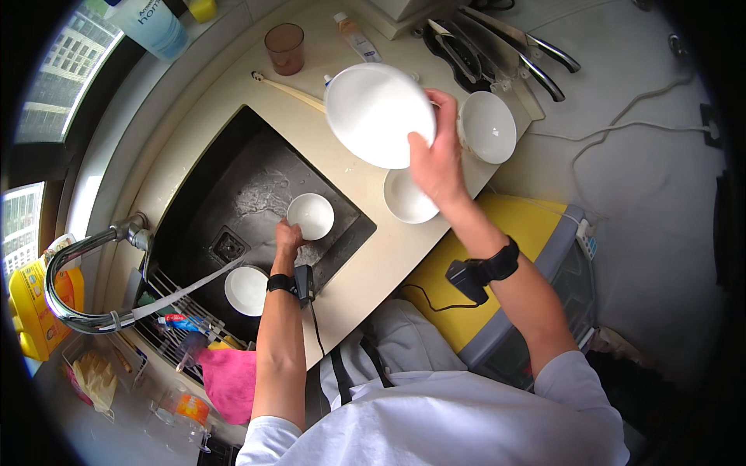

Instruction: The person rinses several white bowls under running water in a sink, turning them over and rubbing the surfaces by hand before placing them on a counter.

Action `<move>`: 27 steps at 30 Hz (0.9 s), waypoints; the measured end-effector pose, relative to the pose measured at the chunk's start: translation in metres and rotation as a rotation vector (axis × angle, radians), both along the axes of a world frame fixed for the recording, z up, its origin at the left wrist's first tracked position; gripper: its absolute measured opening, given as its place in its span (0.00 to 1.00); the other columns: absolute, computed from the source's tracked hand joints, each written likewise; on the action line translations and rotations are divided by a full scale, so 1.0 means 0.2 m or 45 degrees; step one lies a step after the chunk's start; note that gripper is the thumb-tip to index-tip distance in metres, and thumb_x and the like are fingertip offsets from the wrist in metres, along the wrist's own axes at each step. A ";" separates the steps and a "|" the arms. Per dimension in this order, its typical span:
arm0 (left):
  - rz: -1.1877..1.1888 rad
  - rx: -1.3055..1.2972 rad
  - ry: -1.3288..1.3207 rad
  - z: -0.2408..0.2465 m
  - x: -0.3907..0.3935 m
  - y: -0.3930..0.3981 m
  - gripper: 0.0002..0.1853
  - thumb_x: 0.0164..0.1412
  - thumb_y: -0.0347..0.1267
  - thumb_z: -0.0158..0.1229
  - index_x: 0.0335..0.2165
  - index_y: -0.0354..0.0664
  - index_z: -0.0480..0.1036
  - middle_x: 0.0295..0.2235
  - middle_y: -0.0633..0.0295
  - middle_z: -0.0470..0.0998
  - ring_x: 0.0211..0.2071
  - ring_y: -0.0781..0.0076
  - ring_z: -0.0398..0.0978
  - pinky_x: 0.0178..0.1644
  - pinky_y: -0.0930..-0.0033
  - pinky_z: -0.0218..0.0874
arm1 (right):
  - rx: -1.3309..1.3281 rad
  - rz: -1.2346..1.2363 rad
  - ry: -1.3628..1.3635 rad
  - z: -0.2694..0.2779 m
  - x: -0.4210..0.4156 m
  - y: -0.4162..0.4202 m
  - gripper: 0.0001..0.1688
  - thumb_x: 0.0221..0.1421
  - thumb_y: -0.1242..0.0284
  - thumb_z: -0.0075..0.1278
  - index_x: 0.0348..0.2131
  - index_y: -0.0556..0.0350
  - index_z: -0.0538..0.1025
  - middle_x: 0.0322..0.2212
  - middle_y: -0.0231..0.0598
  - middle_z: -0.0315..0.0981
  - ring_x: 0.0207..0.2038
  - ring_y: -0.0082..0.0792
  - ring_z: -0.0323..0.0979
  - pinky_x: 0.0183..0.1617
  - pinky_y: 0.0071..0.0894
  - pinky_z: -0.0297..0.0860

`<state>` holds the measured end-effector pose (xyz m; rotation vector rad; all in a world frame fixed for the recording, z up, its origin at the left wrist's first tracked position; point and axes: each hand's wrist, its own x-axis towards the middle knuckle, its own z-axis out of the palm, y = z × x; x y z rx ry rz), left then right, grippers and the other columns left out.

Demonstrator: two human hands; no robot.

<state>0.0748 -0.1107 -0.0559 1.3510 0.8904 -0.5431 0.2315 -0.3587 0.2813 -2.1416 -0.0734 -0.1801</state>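
Observation:
My right hand [440, 154] grips the rim of a large white bowl [379, 113], lifted above the counter and tilted. Low over the dark sink [198, 186], my left hand [288, 236] holds a small white bowl [311, 216] by its edge. Another white bowl [246, 290] sits in the sink beside my left forearm. On the countertop, a white bowl [408, 199] is partly hidden behind my right hand and the large bowl. One more white bowl [488, 128] stands to the right, near the counter's edge. Water streams from the chrome faucet [81, 326] into the sink.
A toothbrush [288, 93], a pinkish cup [284, 49] and a tube [357, 38] lie along the back counter. A knife holder [495, 52] with knives and scissors stands at the back right. A wire rack [192, 303] and pink cloth [230, 384] border the sink's near left side.

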 end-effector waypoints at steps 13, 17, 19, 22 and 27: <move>0.630 0.071 -0.208 0.50 -0.30 0.39 0.19 0.66 0.22 0.47 0.53 0.23 0.63 0.49 0.43 0.73 0.43 0.49 0.79 0.44 0.51 0.79 | 0.037 -0.448 0.705 -0.29 0.32 -0.33 0.18 0.60 0.72 0.53 0.46 0.68 0.76 0.42 0.52 0.79 0.41 0.46 0.80 0.41 0.43 0.80; 0.831 -0.062 -0.095 0.56 -0.38 0.47 0.21 0.66 0.20 0.47 0.55 0.18 0.59 0.52 0.40 0.70 0.47 0.46 0.76 0.46 0.49 0.80 | -0.099 -0.397 0.594 -0.35 0.32 -0.35 0.17 0.57 0.73 0.57 0.44 0.67 0.78 0.42 0.53 0.80 0.43 0.47 0.79 0.47 0.43 0.75; 0.864 -0.075 -0.078 0.60 -0.40 0.46 0.21 0.66 0.19 0.47 0.55 0.18 0.59 0.52 0.40 0.70 0.48 0.45 0.77 0.48 0.49 0.79 | -0.152 -0.362 0.579 -0.44 0.34 -0.43 0.18 0.56 0.72 0.58 0.44 0.67 0.78 0.42 0.53 0.80 0.44 0.47 0.79 0.49 0.43 0.73; 0.883 -0.099 -0.063 0.67 -0.40 0.43 0.23 0.66 0.19 0.45 0.58 0.18 0.57 0.54 0.40 0.69 0.50 0.44 0.76 0.52 0.48 0.76 | -0.133 -0.364 0.594 -0.50 0.35 -0.45 0.18 0.55 0.72 0.59 0.43 0.67 0.78 0.41 0.52 0.80 0.44 0.47 0.79 0.49 0.42 0.73; 0.923 -0.129 -0.091 0.68 -0.40 0.37 0.25 0.66 0.18 0.45 0.59 0.18 0.54 0.56 0.39 0.67 0.52 0.43 0.74 0.54 0.47 0.75 | -0.230 -0.356 0.574 -0.52 0.34 -0.47 0.19 0.56 0.74 0.59 0.45 0.68 0.77 0.41 0.49 0.81 0.42 0.40 0.79 0.46 0.39 0.74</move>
